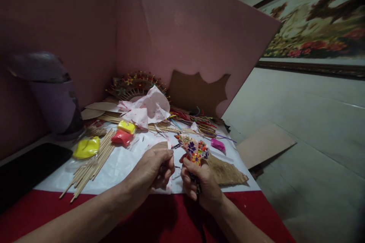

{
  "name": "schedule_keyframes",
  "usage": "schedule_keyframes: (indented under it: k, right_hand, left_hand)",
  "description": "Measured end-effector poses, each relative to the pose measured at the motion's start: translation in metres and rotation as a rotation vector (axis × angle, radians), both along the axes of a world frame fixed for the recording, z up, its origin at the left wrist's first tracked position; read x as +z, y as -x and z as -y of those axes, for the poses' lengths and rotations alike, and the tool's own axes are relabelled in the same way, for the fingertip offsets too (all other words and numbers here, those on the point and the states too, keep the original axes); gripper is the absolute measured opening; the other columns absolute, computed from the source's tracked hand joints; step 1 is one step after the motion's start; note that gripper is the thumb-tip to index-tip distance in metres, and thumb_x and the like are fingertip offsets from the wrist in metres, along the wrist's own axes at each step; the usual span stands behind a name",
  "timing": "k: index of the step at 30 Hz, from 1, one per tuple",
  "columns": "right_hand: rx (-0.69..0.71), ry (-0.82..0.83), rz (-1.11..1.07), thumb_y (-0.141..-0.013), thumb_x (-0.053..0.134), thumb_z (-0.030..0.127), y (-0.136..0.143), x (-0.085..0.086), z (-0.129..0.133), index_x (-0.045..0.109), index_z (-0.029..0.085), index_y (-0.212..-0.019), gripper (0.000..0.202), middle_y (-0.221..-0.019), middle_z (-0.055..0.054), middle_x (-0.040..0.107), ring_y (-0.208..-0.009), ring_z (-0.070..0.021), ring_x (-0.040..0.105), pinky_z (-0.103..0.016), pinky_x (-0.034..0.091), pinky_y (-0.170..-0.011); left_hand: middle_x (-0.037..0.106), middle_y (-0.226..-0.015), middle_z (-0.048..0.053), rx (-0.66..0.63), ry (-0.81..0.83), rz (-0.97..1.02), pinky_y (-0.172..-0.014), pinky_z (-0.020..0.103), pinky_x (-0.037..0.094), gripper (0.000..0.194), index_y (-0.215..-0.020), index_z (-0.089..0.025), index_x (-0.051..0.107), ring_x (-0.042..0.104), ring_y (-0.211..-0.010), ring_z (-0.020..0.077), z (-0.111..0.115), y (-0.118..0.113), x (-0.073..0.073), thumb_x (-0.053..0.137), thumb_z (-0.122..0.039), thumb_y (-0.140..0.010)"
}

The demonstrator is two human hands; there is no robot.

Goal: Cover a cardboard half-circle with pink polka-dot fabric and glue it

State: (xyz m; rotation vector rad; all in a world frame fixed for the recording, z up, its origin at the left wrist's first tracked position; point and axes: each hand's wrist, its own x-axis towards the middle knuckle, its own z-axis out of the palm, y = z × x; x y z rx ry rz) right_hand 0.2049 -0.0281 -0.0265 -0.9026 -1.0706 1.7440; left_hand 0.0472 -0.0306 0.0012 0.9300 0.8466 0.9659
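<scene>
My right hand point(199, 180) is wrapped round a flower-patterned tool point(196, 152) with a dark narrow tip that points left; a dark cord hangs below it. Close to that tip, my left hand point(159, 165) is closed in a pinch, and whatever lies between its fingertips is too small to make out. Beneath the hands, a white sheet point(114, 176) covers part of the red cloth point(137, 220). A piece of brown cardboard point(226, 171) lies just right of the tool.
Wooden sticks point(98, 159), yellow point(87, 147) and red point(122, 138) packets lie left. Crumpled pink-dotted paper point(145, 110) and coloured pipe cleaners point(196, 118) lie behind. A magenta packet point(218, 144) is right, a purple bin point(57, 102) far left.
</scene>
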Motion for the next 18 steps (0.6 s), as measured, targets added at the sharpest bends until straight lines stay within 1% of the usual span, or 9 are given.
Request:
schedule_keyframes:
  k: [2, 5, 7, 9, 10, 12, 14, 16, 18]
  right_hand:
    - [0.031, 0.022, -0.052, -0.077, 0.064, 0.043, -0.001, 0.003, 0.0, 0.049, 0.014, -0.054, 0.04, -0.037, 0.009, 0.035, -0.028, -0.0003, 0.02, -0.013, 0.022, -0.026]
    - [0.011, 0.061, -0.182, -0.075, 0.067, 0.04, -0.004, 0.006, -0.002, 0.054, 0.015, -0.071, 0.028, -0.042, 0.01, 0.04, -0.031, -0.0001, 0.016, -0.011, 0.021, -0.026]
    - [-0.023, 0.065, -0.231, -0.074, 0.069, 0.038, -0.005, 0.008, -0.005, 0.056, 0.015, -0.079, 0.026, -0.045, 0.01, 0.042, -0.032, -0.0003, 0.015, -0.01, 0.021, -0.026]
    - [-0.056, 0.064, -0.246, -0.073, 0.069, 0.036, -0.007, 0.008, -0.007, 0.056, 0.015, -0.08, 0.026, -0.045, 0.01, 0.042, -0.033, -0.0007, 0.016, -0.01, 0.021, -0.027]
    - [-0.075, 0.067, -0.249, -0.073, 0.07, 0.035, -0.007, 0.008, -0.009, 0.056, 0.015, -0.08, 0.025, -0.045, 0.01, 0.042, -0.033, -0.0008, 0.016, -0.01, 0.021, -0.027]
    - [-0.105, 0.073, -0.25, -0.072, 0.07, 0.034, -0.007, 0.008, -0.011, 0.056, 0.015, -0.08, 0.025, -0.046, 0.01, 0.042, -0.034, -0.0009, 0.016, -0.01, 0.021, -0.027]
    - [-0.12, 0.074, -0.25, -0.072, 0.071, 0.033, -0.007, 0.007, -0.012, 0.056, 0.015, -0.079, 0.025, -0.046, 0.009, 0.043, -0.035, -0.001, 0.016, -0.01, 0.021, -0.027]
    - [-0.119, 0.067, -0.245, -0.071, 0.071, 0.033, -0.008, 0.006, -0.014, 0.056, 0.015, -0.079, 0.025, -0.046, 0.009, 0.043, -0.035, -0.0011, 0.017, -0.011, 0.021, -0.027]
    - [-0.114, 0.055, -0.236, -0.072, 0.07, 0.035, -0.008, 0.005, -0.014, 0.056, 0.015, -0.079, 0.025, -0.046, 0.009, 0.044, -0.035, -0.0013, 0.018, -0.011, 0.021, -0.027]
  left_hand:
    - [0.044, -0.036, -0.004, 0.004, 0.006, -0.01, -0.031, 0.017, 0.013, 0.032, -0.054, -0.016, 0.051, 0.028, -0.027, 0.0032, -0.002, 0.0, -0.001, 0.047, -0.034, -0.08]
    - [0.051, -0.04, -0.002, -0.082, 0.018, -0.004, -0.032, 0.018, 0.011, 0.032, -0.059, -0.014, 0.058, 0.026, -0.026, 0.0023, -0.003, 0.0, -0.003, 0.057, -0.041, -0.076]
    - [0.054, -0.041, -0.001, -0.144, 0.038, -0.013, -0.033, 0.019, 0.011, 0.03, -0.059, -0.013, 0.06, 0.026, -0.027, 0.002, -0.001, 0.0, -0.003, 0.066, -0.04, -0.069]
    - [0.054, -0.042, -0.001, -0.226, 0.038, -0.031, -0.035, 0.019, 0.014, 0.027, -0.057, -0.013, 0.059, 0.03, -0.03, 0.003, 0.003, 0.001, -0.002, 0.072, -0.036, -0.064]
    - [0.055, -0.045, 0.0, -0.305, 0.031, -0.038, -0.036, 0.019, 0.017, 0.025, -0.057, -0.014, 0.06, 0.033, -0.032, 0.004, 0.007, 0.002, 0.0, 0.072, -0.034, -0.064]
    - [0.056, -0.052, 0.0, -0.533, 0.028, -0.053, -0.038, 0.02, 0.023, 0.02, -0.064, -0.015, 0.062, 0.038, -0.037, 0.0059, 0.016, 0.002, 0.003, 0.069, -0.034, -0.067]
    - [0.052, -0.056, -0.002, -0.749, 0.005, -0.12, -0.04, 0.021, 0.026, 0.016, -0.069, -0.017, 0.063, 0.037, -0.04, 0.007, 0.027, 0.001, 0.005, 0.062, -0.033, -0.073]
    - [0.043, -0.053, -0.004, -0.878, -0.125, -0.233, -0.041, 0.021, 0.024, 0.02, -0.059, -0.019, 0.056, 0.031, -0.041, 0.008, 0.036, -0.002, 0.001, 0.058, -0.032, -0.075]
    - [0.037, -0.045, -0.004, -1.054, -0.332, -0.285, -0.04, 0.023, 0.025, 0.036, -0.045, -0.02, 0.041, 0.029, -0.039, 0.0093, 0.042, -0.006, -0.01, 0.06, -0.033, -0.073]
